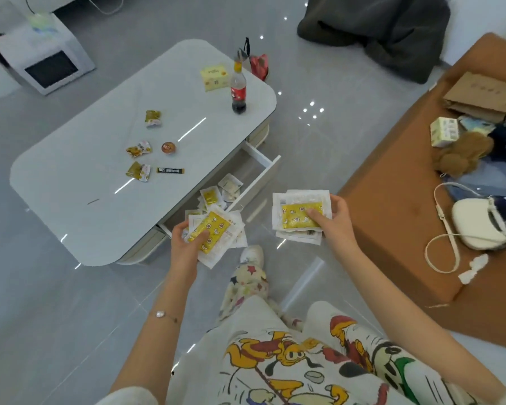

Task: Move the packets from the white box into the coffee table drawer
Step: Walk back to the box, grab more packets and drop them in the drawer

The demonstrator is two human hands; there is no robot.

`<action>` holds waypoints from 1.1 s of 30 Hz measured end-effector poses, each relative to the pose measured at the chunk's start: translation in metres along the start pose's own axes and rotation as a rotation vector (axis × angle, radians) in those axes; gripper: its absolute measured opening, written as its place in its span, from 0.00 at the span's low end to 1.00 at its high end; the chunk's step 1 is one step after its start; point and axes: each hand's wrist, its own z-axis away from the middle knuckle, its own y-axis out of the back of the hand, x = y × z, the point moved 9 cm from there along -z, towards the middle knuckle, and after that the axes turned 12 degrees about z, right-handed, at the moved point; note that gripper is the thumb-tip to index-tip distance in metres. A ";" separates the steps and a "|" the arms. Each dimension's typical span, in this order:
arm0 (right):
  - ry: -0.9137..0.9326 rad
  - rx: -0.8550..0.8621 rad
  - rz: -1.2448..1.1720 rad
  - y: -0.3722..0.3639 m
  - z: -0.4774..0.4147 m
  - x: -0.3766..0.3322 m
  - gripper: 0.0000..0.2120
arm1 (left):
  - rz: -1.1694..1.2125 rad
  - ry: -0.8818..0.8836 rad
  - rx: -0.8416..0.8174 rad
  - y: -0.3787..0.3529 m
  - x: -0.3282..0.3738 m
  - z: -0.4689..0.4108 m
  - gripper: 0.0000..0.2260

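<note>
My left hand (pixel 187 241) grips a fanned stack of white packets with yellow centres (pixel 216 232), held just over the near end of the open coffee table drawer (pixel 260 162). Several packets (pixel 216 194) lie inside that drawer. My right hand (pixel 330 220) grips a second stack of the same packets (pixel 298 211), thumb on top, held in the air to the right of the drawer, above the floor. The small white box (pixel 444 132) stands on the brown sofa at the right.
The white coffee table (pixel 100 171) carries a cola bottle (pixel 239 89), a yellow carton (pixel 215 76), snack packets and a small round cup. A brown sofa (pixel 392 214) at the right holds a paper bag, a plush toy, clothes and a white handbag (pixel 476 223). My legs stand below on grey tiles.
</note>
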 end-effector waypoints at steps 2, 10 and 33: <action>0.001 -0.033 0.027 -0.016 -0.027 -0.014 0.24 | 0.017 -0.003 0.021 -0.003 0.006 -0.023 0.22; 0.017 -0.144 0.094 -0.079 -0.123 -0.084 0.23 | 0.124 -0.002 0.115 -0.028 0.063 -0.107 0.19; 0.019 -0.546 0.634 -0.323 -0.425 0.049 0.21 | 0.484 0.233 0.624 0.061 -0.157 -0.315 0.21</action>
